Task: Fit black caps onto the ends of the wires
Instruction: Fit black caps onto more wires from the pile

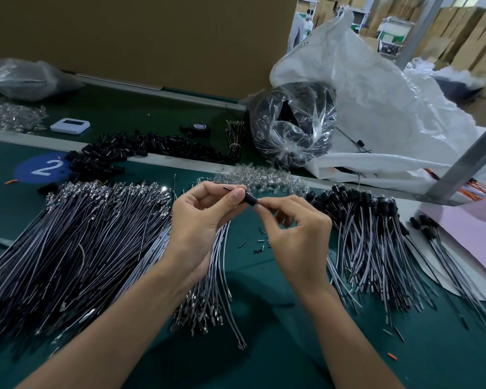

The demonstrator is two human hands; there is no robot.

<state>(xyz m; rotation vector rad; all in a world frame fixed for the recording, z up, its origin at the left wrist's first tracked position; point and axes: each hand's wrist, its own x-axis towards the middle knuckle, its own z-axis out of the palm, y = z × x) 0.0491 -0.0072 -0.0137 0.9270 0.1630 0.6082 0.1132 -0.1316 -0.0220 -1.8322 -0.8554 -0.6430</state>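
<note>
One black cap (pixel 249 198), left hand (pixel 199 220), right hand (pixel 295 231) pinching (axis slanting up-left)

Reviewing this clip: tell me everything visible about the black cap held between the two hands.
The black cap is a small dark cylinder, matte and plastic-looking. It is held in the air above the green table mat, lying nearly level, tilted down toward the right. The left hand pinches its left end, thumb on top; the right hand pinches its right end with its fingertips. A thin dark pin sticks out past the left thumb; whether it enters the cap is hidden.
</note>
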